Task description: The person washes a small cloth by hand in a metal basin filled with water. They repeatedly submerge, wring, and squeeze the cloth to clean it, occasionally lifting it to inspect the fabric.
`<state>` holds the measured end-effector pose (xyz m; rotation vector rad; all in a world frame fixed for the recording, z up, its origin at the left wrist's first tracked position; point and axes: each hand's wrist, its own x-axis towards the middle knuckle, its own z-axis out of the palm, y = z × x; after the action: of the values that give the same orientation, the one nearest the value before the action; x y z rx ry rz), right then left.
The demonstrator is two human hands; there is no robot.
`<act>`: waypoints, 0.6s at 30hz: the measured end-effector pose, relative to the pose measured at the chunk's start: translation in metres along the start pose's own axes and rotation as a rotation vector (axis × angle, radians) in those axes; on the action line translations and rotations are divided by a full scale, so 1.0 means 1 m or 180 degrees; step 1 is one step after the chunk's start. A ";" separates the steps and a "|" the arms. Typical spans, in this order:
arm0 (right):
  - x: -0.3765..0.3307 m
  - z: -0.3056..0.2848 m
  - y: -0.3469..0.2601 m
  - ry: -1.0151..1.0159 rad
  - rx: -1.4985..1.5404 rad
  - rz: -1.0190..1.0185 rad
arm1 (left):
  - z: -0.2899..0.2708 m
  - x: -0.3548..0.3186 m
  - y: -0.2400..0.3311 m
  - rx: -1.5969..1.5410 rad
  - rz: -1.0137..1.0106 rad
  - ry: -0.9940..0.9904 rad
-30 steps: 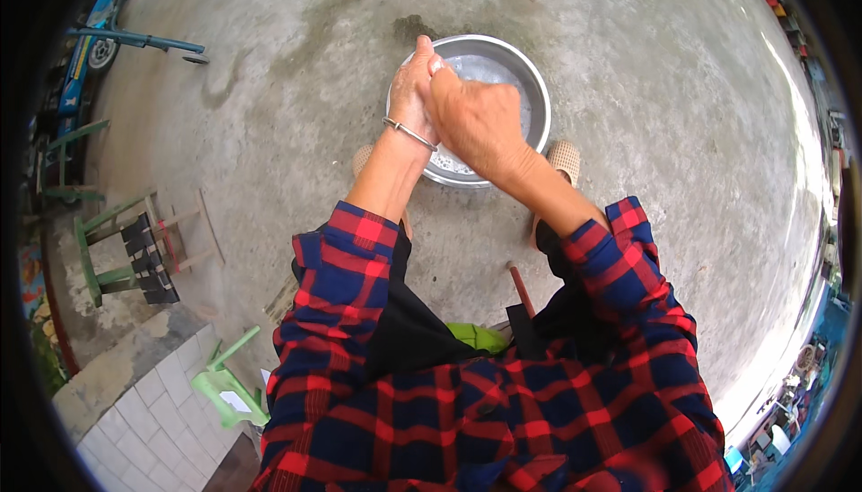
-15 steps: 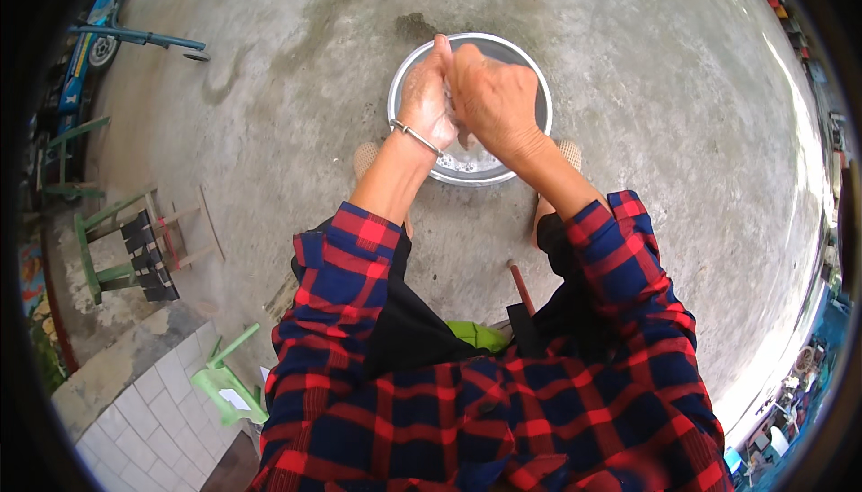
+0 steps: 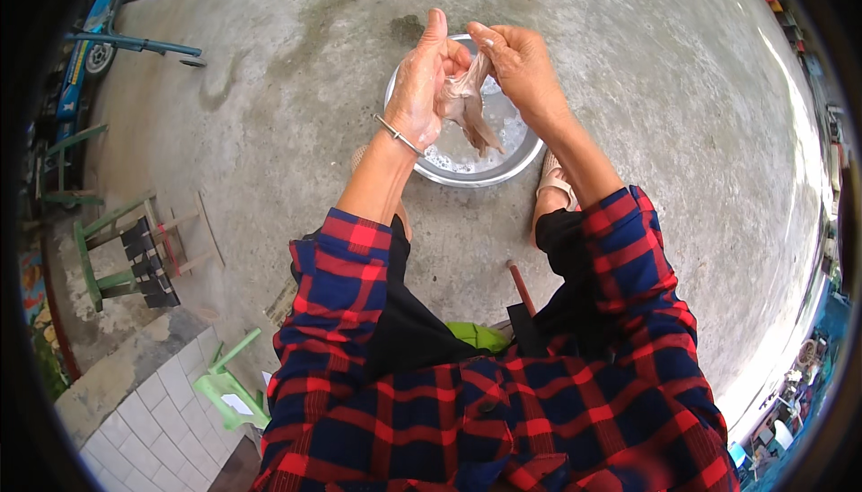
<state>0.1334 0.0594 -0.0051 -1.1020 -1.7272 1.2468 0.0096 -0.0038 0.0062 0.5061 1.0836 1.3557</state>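
A wet, thin beige-brown cloth is stretched between my hands, its loose end hanging over a round metal basin of sudsy water. My left hand, with a silver bangle at the wrist, is closed on one part of the cloth, thumb pointing up and suds on the skin. Thumb and fingers of my right hand pinch the upper edge of it. Whether the cloth is a sock or a stocking I cannot make out.
The basin stands on a concrete floor between my sandalled feet. At the left are a green-framed stool, a light green plastic stool and blue metal legs. A reddish stick lies between my knees. Assorted goods line the right edge.
My hands have moved apart, the right one shifting right and the left slightly up. The cloth, mostly hidden between them before, now shows stretched out and hanging.
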 end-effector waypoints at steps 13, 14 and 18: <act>-0.006 -0.015 0.009 -0.1506 0.0640 0.1340 | -0.011 0.003 0.014 -0.0811 0.0104 -0.0491; -0.008 -0.013 0.004 -0.1610 0.0809 0.1626 | -0.016 0.005 0.015 -0.0986 0.0094 -0.0433; -0.017 -0.009 -0.012 -0.1940 0.1764 0.2233 | -0.042 0.013 0.016 -0.1849 -0.0055 -0.0247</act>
<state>0.1455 0.0445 0.0074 -1.0686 -1.2348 2.5236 -0.0363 0.0003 -0.0039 0.1169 0.5851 1.5395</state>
